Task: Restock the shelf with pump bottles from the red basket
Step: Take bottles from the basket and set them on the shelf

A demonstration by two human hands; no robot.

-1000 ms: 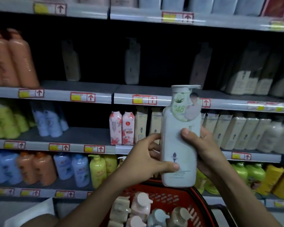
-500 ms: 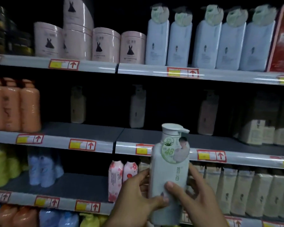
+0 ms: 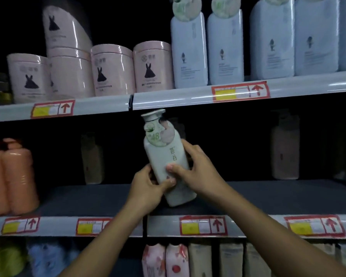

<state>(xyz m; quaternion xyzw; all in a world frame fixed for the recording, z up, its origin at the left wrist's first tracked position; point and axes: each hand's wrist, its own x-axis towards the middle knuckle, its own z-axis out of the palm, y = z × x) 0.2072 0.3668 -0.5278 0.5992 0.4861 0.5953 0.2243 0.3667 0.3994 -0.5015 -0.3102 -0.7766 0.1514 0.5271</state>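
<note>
A pale green pump bottle (image 3: 164, 154) with a round label near its neck is tilted to the left over the dark middle shelf (image 3: 100, 198). Its pump head sits just under the upper shelf's rail. My left hand (image 3: 148, 188) grips the bottle low on its left side, thumb across the front. My right hand (image 3: 196, 170) grips it from the right, thumb on the front. The bottle's base is at or just above the shelf surface; I cannot tell if it touches. The red basket is out of view.
Orange bottles (image 3: 10, 176) stand at the left of the middle shelf. Dim bottles stand at its back (image 3: 92, 158) and at right (image 3: 286, 148). Pink jars (image 3: 112, 70) and pale blue bottles (image 3: 188, 50) fill the upper shelf. Pink cartons (image 3: 166, 260) sit below.
Both hands have raised the bottle from above the basket up to the middle shelf and tilted it left. The view has lifted, so the basket has dropped out of sight.
</note>
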